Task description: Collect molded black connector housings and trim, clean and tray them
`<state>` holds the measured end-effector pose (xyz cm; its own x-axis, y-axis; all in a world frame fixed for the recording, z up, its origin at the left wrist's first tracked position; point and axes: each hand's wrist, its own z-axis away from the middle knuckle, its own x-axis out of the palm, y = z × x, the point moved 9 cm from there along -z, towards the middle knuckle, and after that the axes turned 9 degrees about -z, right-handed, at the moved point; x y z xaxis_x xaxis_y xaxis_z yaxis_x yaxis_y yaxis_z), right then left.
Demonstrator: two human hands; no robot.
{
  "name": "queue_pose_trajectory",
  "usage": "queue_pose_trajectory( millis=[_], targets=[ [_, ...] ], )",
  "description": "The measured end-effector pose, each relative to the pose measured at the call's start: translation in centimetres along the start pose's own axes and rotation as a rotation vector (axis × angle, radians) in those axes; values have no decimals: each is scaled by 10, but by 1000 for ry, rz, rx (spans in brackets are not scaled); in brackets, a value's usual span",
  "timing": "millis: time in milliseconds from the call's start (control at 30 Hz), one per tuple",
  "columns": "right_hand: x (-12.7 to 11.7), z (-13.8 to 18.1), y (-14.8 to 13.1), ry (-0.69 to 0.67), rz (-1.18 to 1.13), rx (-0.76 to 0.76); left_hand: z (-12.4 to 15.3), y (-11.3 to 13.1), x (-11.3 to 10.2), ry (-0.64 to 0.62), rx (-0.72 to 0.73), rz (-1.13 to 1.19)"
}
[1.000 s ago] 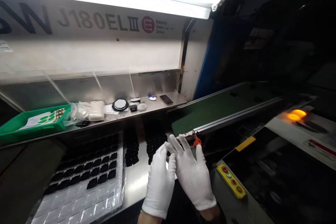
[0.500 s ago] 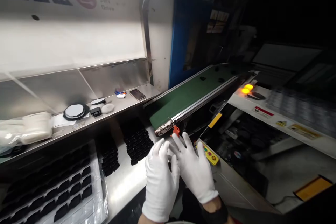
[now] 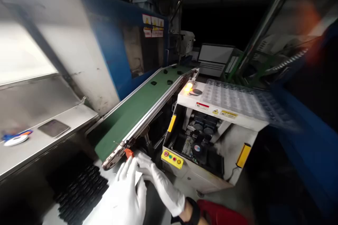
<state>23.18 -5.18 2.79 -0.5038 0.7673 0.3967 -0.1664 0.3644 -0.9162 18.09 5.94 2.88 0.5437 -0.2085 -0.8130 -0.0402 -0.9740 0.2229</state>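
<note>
Both hands wear white gloves and meet at the near end of a green conveyor belt [image 3: 137,109]. My left hand [image 3: 124,193] is spread flat with fingers apart, its fingertips by an orange tool handle [image 3: 128,153] at the belt's end plate. My right hand [image 3: 158,182] lies beside it with fingers stretched toward the same spot, and nothing shows in its grip. Several small black parts [image 3: 153,83] ride far up the belt.
Stacks of black parts [image 3: 79,190] lie on the steel bench at lower left. A phone [image 3: 53,127] rests on the shelf. A white machine with a yellow button box [image 3: 172,158], an orange lamp [image 3: 188,87] and clear trays [image 3: 237,100] stands to the right.
The view has swung right, away from the lit shelf and the tray of parts. Both hands have dropped lower and stayed near the belt's end, with the right hand now stretched flatter.
</note>
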Motion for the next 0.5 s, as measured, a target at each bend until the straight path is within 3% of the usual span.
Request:
queue_pose_trajectory(
  millis=[133,200,267,333,433,500],
  targets=[
    [-50,5,-9,-52,-16,142,-14,50,61,-93,156,55],
    [-82,5,-4,-65,23,203,-19,68,84,-97,131,76],
    [-131,3,8,-32,143,219,-22,76,102,-108,22,205],
    [-210,3,17,178,331,158,-20,74,120,-137,-189,465],
    [-366,34,25,762,511,99,-5,71,149,-240,-571,869],
    [-454,62,32,1007,529,72,8,77,165,-317,-792,1032]
  ],
)
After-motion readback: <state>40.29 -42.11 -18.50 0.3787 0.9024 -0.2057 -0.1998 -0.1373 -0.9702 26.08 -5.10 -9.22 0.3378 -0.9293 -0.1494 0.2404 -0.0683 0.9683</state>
